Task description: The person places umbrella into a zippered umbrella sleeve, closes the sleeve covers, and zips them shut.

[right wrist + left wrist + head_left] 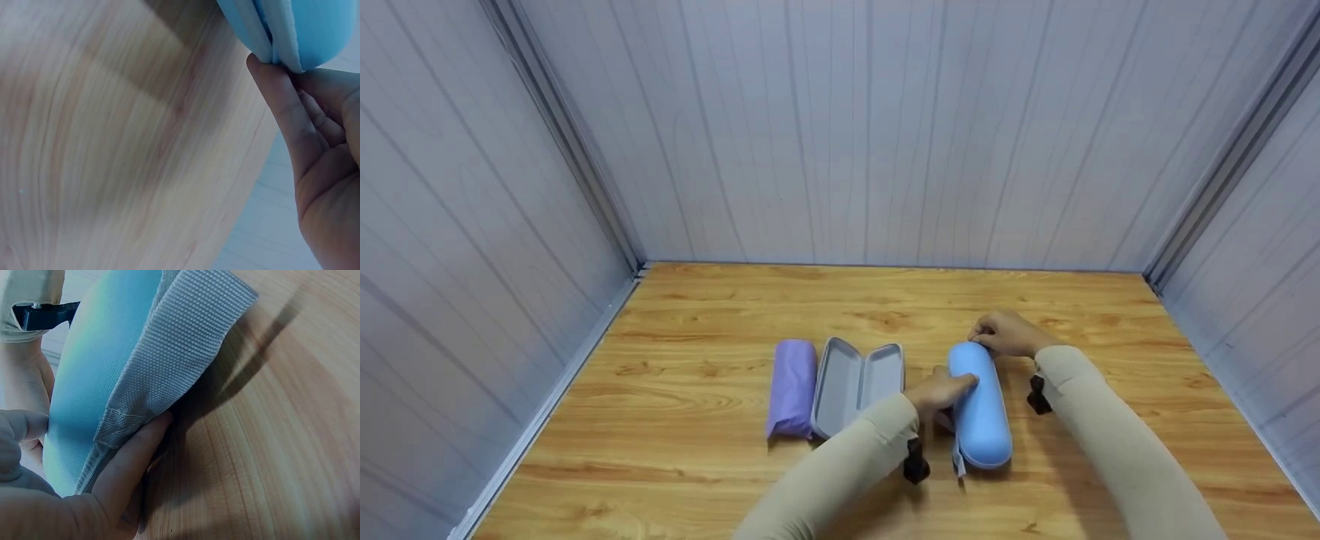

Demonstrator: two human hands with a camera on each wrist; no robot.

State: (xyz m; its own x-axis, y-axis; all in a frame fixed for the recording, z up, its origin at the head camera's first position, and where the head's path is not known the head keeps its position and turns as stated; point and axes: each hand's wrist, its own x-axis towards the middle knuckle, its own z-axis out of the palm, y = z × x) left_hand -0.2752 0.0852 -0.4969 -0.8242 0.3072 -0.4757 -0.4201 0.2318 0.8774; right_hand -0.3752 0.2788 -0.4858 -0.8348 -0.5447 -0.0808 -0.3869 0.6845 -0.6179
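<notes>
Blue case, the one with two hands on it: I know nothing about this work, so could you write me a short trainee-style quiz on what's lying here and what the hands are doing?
1. Fill in the blank: at the far end of the blue case is the person's ____ hand.
2. In the head view, what lies just left of the gray case?
A) a coiled cable
B) the purple item
C) a glass bottle
3. True or false: the gray case lies shut on the table.

Key:
1. Right: the right hand.
2. B.
3. False: it lies open.
</notes>
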